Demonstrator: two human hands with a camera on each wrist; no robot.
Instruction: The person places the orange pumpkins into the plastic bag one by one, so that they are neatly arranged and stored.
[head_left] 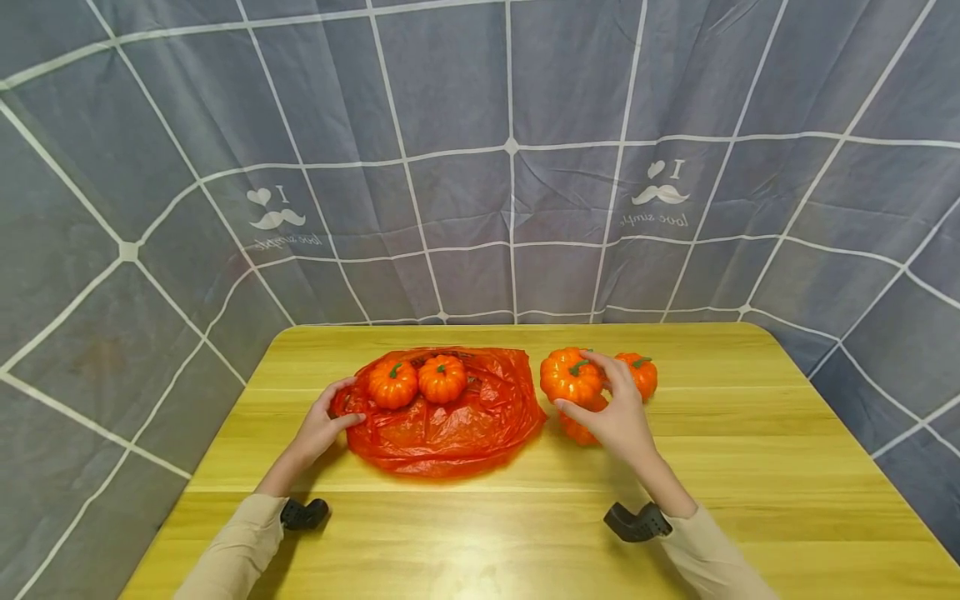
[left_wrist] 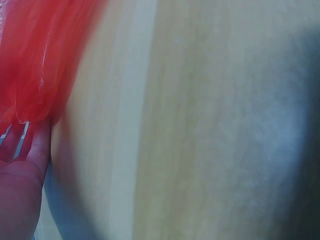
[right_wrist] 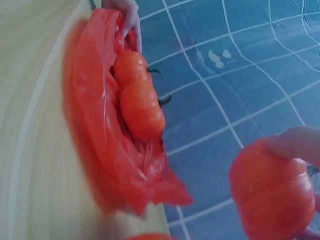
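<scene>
A red plastic bag (head_left: 442, 437) lies spread on the table, with two small orange pumpkins, the left pumpkin (head_left: 392, 384) and the right pumpkin (head_left: 442, 380), side by side on it. My left hand (head_left: 318, 429) holds the bag's left edge, thumb on top; its fingers (left_wrist: 39, 147) reach under the plastic. To the right of the bag, my right hand (head_left: 622, 421) grips another orange pumpkin (right_wrist: 270, 192) between thumb and fingers, raised above the table. Partly hidden below it is a further pumpkin (head_left: 581, 427). One more pumpkin (head_left: 641, 377) sits behind the right hand's fingers.
The pale wooden table (head_left: 465, 542) has its far edge against a grey curtain (head_left: 450, 200) with white grid lines, which also hangs at both sides. Black wrist mounts sit on the left wrist (head_left: 303, 514) and right wrist (head_left: 637, 522).
</scene>
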